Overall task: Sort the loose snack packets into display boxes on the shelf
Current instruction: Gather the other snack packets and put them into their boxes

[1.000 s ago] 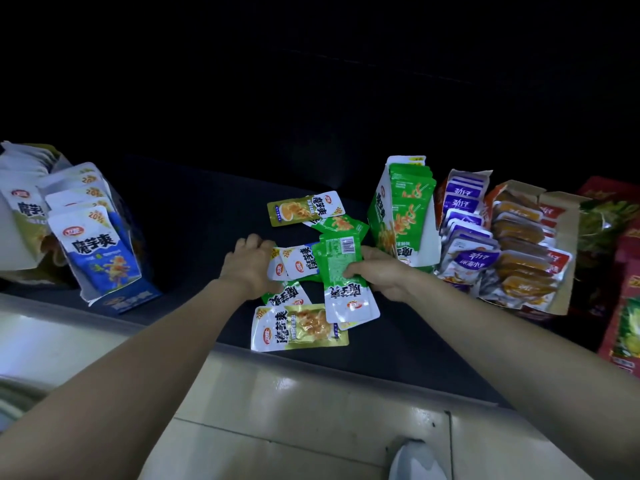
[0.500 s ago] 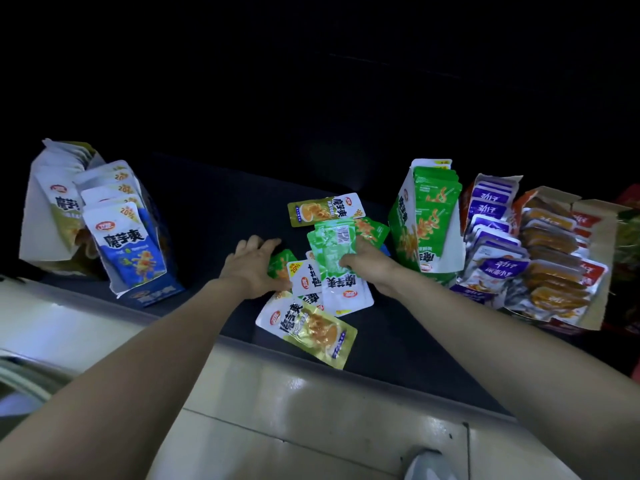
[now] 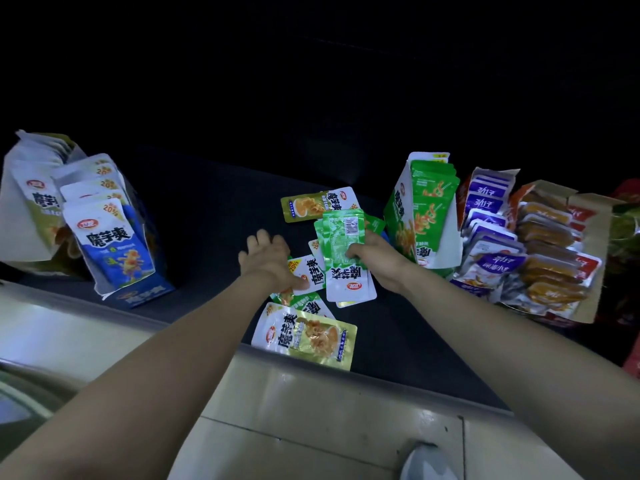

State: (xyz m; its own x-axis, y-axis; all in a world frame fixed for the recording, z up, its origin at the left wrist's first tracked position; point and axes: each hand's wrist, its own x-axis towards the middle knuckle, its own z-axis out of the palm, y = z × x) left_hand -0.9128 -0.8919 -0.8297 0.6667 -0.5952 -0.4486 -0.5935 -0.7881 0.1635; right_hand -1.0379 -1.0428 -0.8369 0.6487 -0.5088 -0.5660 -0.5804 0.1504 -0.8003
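A loose pile of snack packets (image 3: 313, 299) lies on the dark shelf (image 3: 207, 209) close to its near edge, between the two hands. The right hand (image 3: 379, 263) has its fingers curled round a small stack of green packets (image 3: 341, 237), held barcode side up. They seem gathered as one bundle so that a whole flavour can go in at once. The green display box (image 3: 398, 209) stands just right of that hand, open-topped and already lined with matching packets on end, so the carry should be short.

The left hand (image 3: 266, 261) lies flat on the left of the pile, fingers apart and fairly straight, the thumb pressing a white-faced packet (image 3: 311, 273). It looks to be pinning the rest so they do not slide as the green ones come away.

Two yellow ones are unsorted: the far yellow packet (image 3: 318, 204) lies behind the held stack, and the near yellow packet (image 3: 306, 336) reaches over the shelf's front lip. They may belong in the pale box (image 3: 17, 220) at far left, though the light is too dim to be sure. The blue display box (image 3: 114, 237) stands beside it, well apart from the pile. Right of the green box stand a purple box (image 3: 485, 202) and a box of orange-brown packets (image 3: 554, 244).
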